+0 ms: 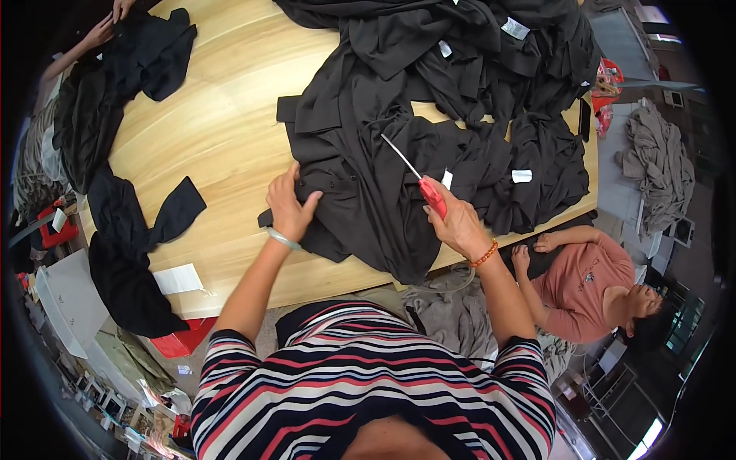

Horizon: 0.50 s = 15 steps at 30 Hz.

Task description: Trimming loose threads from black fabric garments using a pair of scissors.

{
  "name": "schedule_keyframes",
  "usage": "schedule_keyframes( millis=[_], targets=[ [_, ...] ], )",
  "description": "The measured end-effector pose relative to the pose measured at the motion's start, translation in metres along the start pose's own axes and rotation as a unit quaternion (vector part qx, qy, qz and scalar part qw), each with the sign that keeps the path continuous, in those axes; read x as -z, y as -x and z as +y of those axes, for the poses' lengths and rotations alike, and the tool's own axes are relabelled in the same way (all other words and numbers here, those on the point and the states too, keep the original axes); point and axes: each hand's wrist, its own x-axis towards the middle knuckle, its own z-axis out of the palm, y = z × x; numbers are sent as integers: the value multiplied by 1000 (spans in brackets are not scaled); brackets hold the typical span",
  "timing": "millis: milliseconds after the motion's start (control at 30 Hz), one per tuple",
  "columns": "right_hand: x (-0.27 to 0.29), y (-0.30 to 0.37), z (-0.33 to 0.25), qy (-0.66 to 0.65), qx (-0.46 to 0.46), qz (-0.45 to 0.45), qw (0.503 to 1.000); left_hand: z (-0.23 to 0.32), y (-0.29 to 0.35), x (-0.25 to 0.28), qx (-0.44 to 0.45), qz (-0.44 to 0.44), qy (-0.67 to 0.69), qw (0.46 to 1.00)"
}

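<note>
A dark garment (345, 142) lies rumpled on the wooden table in front of me, with small dark buttons along one strip. My left hand (290, 207) rests at its left edge, thumb spread away from the fingers, gripping nothing that I can see. In my right hand (460, 224) is a red air blow gun (432, 196) with a long thin metal nozzle. Its nozzle points away from me and to the left, over the cloth. A clear hose (460, 288) shows below my right wrist.
More dark garments (460, 46) with white labels heap up at the far right of the table (230, 100). Other dark clothes (123, 207) hang over its left edge, where another person's hands (103, 29) show. A co-worker (586, 284) sits close on my right. Grey cloth (655, 165) lies beyond.
</note>
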Motion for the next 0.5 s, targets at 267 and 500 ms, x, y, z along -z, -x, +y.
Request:
schedule_keyframes(
  millis=[267,500],
  targets=[
    [1,13,-26,32,2,-3,999,-41,58,75,114,-55,89,988],
    [-7,24,-59,89,38,-44,994,14,63,55,-138,-29,-98,985]
  ],
)
